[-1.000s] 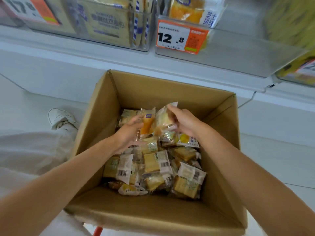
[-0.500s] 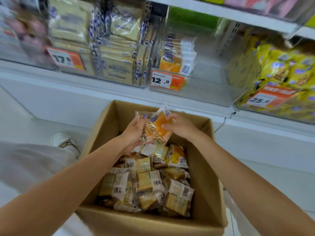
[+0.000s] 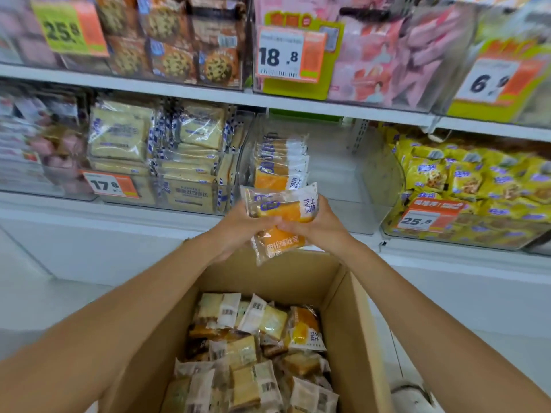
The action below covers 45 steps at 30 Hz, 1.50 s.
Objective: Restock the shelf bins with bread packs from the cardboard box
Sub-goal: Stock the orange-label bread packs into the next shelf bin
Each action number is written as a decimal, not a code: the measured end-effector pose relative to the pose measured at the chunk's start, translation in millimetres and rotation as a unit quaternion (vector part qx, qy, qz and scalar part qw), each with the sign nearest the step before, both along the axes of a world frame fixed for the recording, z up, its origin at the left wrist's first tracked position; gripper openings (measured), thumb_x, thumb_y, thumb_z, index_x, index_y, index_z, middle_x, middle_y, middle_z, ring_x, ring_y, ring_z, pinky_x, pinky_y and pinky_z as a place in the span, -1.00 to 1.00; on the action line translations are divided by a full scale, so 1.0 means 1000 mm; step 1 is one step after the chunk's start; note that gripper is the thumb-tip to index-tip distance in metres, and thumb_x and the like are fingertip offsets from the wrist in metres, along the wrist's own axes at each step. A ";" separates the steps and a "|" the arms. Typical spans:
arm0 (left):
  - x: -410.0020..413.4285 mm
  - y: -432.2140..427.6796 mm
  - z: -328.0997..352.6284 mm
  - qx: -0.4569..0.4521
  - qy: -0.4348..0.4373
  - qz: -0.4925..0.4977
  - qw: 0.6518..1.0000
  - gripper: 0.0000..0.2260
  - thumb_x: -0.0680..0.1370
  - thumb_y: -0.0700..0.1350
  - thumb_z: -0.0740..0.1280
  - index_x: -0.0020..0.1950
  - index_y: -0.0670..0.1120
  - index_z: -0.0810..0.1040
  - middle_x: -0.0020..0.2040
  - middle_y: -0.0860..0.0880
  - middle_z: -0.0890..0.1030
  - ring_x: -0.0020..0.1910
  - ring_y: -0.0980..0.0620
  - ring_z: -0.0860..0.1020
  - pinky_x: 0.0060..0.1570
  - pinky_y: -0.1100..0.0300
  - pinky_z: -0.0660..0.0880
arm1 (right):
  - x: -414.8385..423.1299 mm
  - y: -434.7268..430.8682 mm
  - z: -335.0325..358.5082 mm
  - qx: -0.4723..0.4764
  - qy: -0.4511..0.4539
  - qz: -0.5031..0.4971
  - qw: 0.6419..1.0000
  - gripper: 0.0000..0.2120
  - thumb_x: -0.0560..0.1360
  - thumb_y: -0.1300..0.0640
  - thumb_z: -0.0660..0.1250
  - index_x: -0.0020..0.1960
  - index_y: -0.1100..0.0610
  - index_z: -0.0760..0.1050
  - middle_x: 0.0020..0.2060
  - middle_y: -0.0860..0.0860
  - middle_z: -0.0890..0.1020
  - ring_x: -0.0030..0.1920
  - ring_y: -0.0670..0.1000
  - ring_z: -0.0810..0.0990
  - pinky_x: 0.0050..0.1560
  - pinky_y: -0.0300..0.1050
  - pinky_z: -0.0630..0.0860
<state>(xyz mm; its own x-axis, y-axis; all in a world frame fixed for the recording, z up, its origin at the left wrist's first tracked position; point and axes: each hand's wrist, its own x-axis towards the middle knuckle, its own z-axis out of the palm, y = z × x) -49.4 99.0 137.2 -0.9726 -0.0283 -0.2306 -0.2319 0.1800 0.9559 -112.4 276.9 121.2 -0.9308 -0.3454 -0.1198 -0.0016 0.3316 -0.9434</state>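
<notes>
Both my hands hold a small bundle of orange bread packs [image 3: 281, 208] raised above the cardboard box [image 3: 357, 323]. My left hand [image 3: 238, 228] grips the bundle from the left, and my right hand [image 3: 316, 226] grips it from the right. One pack [image 3: 278, 242] hangs below the fingers. Just behind the bundle stands a clear shelf bin [image 3: 337, 186] with a short row of matching orange packs [image 3: 280, 165] at its left side. The box below holds several loose bread packs [image 3: 253, 347].
The bin to the left holds pale toast packs [image 3: 167, 156] with a 17.8 price tag [image 3: 108, 183]. To the right is a bin of yellow snack bags [image 3: 477, 186]. An upper shelf [image 3: 208, 93] carries cookies and pink packs. White floor lies on both sides of the box.
Both hands rose out of the box with the orange packs and moved up to the shelf bin. The camera tilted upward, showing more shelves.
</notes>
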 end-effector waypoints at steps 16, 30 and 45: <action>-0.146 -0.065 0.029 -0.555 0.173 -0.061 0.812 -0.24 0.32 0.20 0.55 0.46 0.17 0.33 0.36 0.07 0.48 0.44 -0.02 0.23 0.34 0.00 0.11 | -0.112 0.000 0.012 0.065 0.020 0.015 0.998 -0.42 0.43 0.04 0.50 0.32 0.02 0.27 -0.11 0.00 0.56 -0.16 -0.01 0.57 -0.04 -0.06 0.57; -0.145 -0.083 0.004 -0.548 0.267 -0.057 0.791 -0.75 0.33 0.22 0.53 -0.09 0.16 0.64 0.26 0.23 0.50 0.47 0.17 0.16 0.39 0.15 -0.15 | -0.133 -0.028 0.002 0.067 0.098 -0.009 0.993 -0.79 0.54 0.21 0.37 0.13 0.10 0.41 0.04 -0.02 0.50 0.07 0.01 0.50 -0.08 -0.21 0.48; -0.134 -0.078 0.004 -0.519 0.250 -0.053 0.816 -0.88 0.40 -0.01 0.55 -0.22 0.12 0.62 0.30 0.17 0.48 0.51 0.18 0.13 0.43 0.01 -0.03 | -0.122 -0.011 0.008 0.163 0.079 0.023 0.983 -0.59 0.41 0.40 0.42 0.09 0.04 0.37 -0.15 0.04 0.55 -0.11 0.13 0.63 -0.03 0.13 0.64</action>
